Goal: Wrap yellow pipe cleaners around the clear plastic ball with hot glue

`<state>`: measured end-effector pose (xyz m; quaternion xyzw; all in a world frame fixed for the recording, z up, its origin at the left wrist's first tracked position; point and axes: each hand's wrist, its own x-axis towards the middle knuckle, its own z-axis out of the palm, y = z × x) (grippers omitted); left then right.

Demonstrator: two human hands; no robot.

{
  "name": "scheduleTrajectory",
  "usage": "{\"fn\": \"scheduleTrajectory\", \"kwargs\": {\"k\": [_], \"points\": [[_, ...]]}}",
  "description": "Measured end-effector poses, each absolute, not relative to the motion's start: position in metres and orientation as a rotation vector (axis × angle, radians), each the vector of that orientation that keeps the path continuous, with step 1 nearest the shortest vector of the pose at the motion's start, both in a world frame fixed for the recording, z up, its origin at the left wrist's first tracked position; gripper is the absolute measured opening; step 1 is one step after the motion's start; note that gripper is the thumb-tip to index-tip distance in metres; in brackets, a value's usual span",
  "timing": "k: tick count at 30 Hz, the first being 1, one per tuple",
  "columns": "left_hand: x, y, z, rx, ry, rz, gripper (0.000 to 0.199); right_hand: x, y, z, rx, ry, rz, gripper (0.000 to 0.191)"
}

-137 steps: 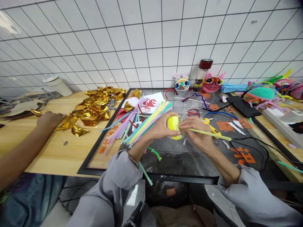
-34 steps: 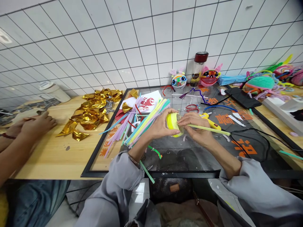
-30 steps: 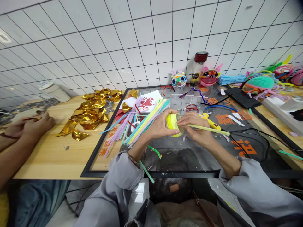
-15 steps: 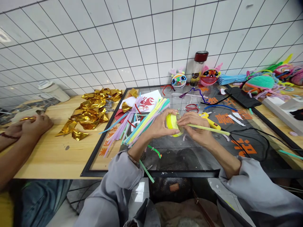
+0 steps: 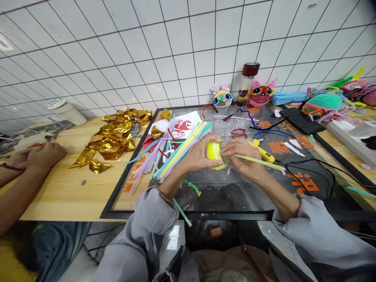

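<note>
My left hand (image 5: pixel 200 155) is closed round a small rounded piece wrapped in yellow pipe cleaners (image 5: pixel 214 154), with the thumb below and fingers above. Against the right side of that piece, my right hand (image 5: pixel 241 155) pinches a pale yellow pipe cleaner (image 5: pixel 260 161), whose free end sticks out to the right. The near end is hidden by the fingers. Beside my left hand lies a bundle of coloured pipe cleaners (image 5: pixel 179 154). A yellow glue gun (image 5: pixel 263 152) rests just past my right hand, and red-handled scissors (image 5: pixel 239 133) lie behind.
Gold foil pieces (image 5: pixel 113 135) lie on the wood at left, near a co-worker's hands (image 5: pixel 44 154). Two decorated animal heads, one white (image 5: pixel 222 98) and one pink (image 5: pixel 261 94), flank a bottle (image 5: pixel 246 86) by the wall. A phone (image 5: pixel 304 120) and black cable (image 5: pixel 331 172) are at right.
My hands stay almost still on the yellow piece. The camera view has shifted very slightly. At left, the co-worker's fingers have moved a little and the gold bit there shows less.
</note>
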<state>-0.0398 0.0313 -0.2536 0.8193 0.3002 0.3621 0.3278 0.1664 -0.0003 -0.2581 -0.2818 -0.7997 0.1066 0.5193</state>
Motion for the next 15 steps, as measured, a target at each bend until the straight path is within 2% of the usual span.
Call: {"fn": "scheduleTrajectory", "kwargs": {"k": [15], "points": [[-0.0394,0.0318,-0.2546,2.152,0.775,0.959,0.057,0.1625,-0.0002,-0.2541,-0.577,-1.926,0.176,0.017]]}}
